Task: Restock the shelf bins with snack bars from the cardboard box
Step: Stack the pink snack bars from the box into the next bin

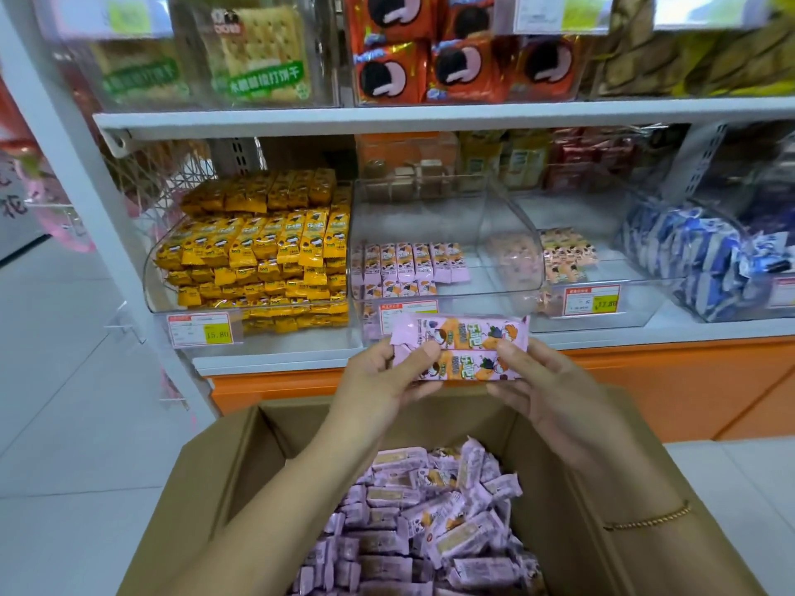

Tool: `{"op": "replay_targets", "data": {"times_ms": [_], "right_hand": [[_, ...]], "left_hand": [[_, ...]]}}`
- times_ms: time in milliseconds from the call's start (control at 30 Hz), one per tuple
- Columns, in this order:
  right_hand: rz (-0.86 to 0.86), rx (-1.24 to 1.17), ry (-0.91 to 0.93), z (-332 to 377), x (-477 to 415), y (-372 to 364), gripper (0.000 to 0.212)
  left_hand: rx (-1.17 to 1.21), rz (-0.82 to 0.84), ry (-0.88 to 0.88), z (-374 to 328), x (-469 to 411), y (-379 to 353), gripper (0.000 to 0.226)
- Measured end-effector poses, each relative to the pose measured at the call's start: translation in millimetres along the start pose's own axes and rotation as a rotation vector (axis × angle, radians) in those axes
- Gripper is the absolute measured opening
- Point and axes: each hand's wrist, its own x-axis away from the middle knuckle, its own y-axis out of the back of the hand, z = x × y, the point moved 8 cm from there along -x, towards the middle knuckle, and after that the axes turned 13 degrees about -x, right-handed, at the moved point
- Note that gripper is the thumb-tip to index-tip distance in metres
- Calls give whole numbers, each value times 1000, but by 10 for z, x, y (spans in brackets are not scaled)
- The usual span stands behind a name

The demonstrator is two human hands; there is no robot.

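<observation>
Two purple snack bars (459, 347) lie lengthwise, one above the other, held between both hands over the far edge of the open cardboard box (241, 458); the left hand (385, 374) has its grip closed on their left ends, thumb across the front; the right hand (548, 382) pinches their right ends the same way, with a thin bracelet (647, 519) on its wrist; the box below holds a loose heap of bars (430, 514) in the same purple wrapper. Behind the held pair, on the lower shelf (645, 332), stands a clear middle bin (499, 251); a row of purple bars (408, 260) covers the left part of its floor; the held pair sits in front of this bin's lower front and hides part of its price tag (404, 314). The bin to the left is packed high with yellow bars (258, 247); the bin to the right holds a few peach-coloured bars (568, 255); further right lie blue-and-white packs (697, 260); the shelf above carries crackers (262, 53) and red cookie packs (430, 71).
</observation>
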Motion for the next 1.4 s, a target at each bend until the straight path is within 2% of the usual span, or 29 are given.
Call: {"op": "replay_targets", "data": {"times_ms": [67,133,167,233,267,333,400,500,667,800,900,1033,1167,1300,1400], "right_hand": [[-16,4,58,103,-25,-8,41],[-31,40,133,260,-71,-29,42],[-49,91,188,377,-107,-39,39],[-100,319,358,714,-202,-57,27],[-111,456,463,904,-253,-104,18],[-102,705,648,1217,-397,-253,15],[-84,958,745,1394,-612,-446,14],[9,1339,628,1431,-1062,-728,22],[88,1763,98,1185,-1755,-846,39],[176,1784,-298,813,-2166,-596,33],[168,1518,-485,542,-2364,-369,25],[98,1360,-535,319,-2484,-221,21],[32,1501,-462,248,-2450,-172,25],[26,1733,-303,353,-2323,-315,37],[-28,1760,-96,513,-2219,-526,37]], "left_hand": [[-46,0,-49,-91,-41,-19,56],[-200,-8,-120,-208,-89,5,68],[-306,-26,-175,-280,-110,23,61],[-518,-126,-282,-395,-170,119,40],[-662,-212,-369,-480,-186,193,38],[-1013,-343,-551,-607,-185,261,47],[-1199,-336,-598,-555,-234,267,54],[-1311,-278,-572,-403,-300,221,60],[-1383,-275,-605,-285,-385,169,56],[-1378,-299,-644,-292,-395,200,58],[-1389,-285,-667,-289,-394,207,61],[-1347,-251,-675,-278,-403,228,60],[-1331,-230,-685,-256,-410,239,60],[-1297,-213,-691,-225,-401,271,58],[-1182,-211,-681,-266,-356,352,35]]}}
